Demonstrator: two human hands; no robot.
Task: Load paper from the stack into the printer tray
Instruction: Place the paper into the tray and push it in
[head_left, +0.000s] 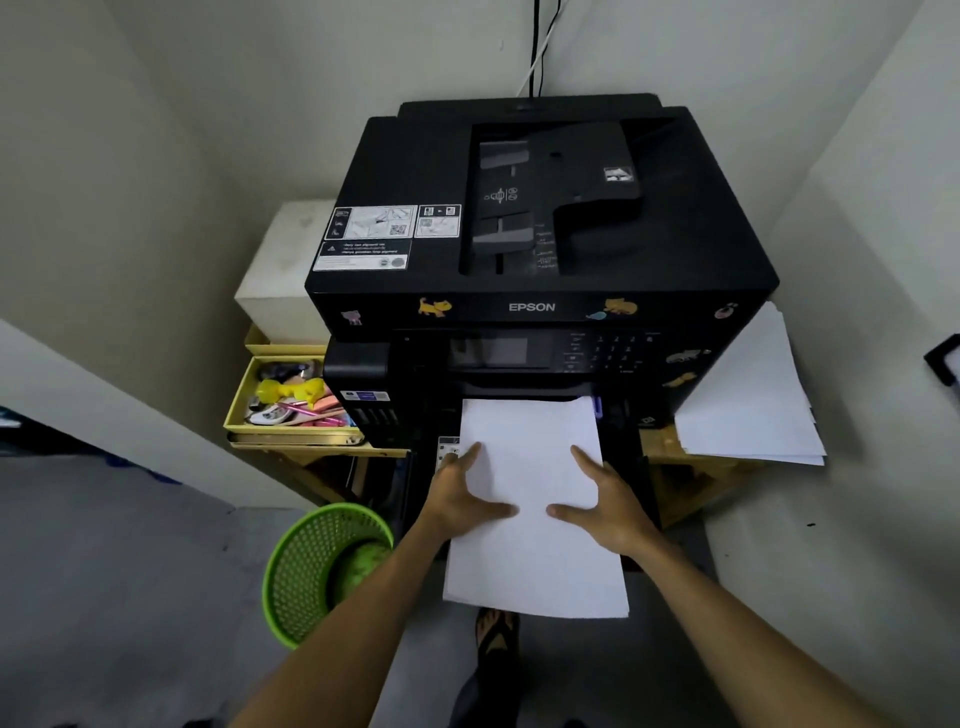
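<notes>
Nearest you, your 2 bare forearms reach forward and down from the bottom of the view. Between them, on the grey floor, a foot in a dark sandal (496, 636) shows. To the near left stands a round green plastic mesh wastebasket (311, 571).

Your left hand (462, 493) and right hand (605, 501) both lie flat on top of a white sheaf of plain paper (535, 519). The fingers are spread wide and the thumbs point toward each other. Neither hand is closed around anything; you are pressing on the sheaf with your palms, 1 hand near each long edge.

The sheaf lies lengthwise, its long axis running near to far. Its far short edge points into the printer and already sits under the front opening. Its near short edge hangs out toward you, well clear of the black pull-out paper tray (626, 457) beneath, so the paper is only partly in.

My judgement: you are in the middle of the feeding step. The next move calls for an even push away from you with both hands, keeping the long edges square to the tray walls.

Farther off is the large black Epson multifunction printer (540, 249). Just right of it lies the loose stack of white paper (748, 405) on a wooden stand (660, 447). To its left sits a yellow tray of small stationery (291, 400).
</notes>
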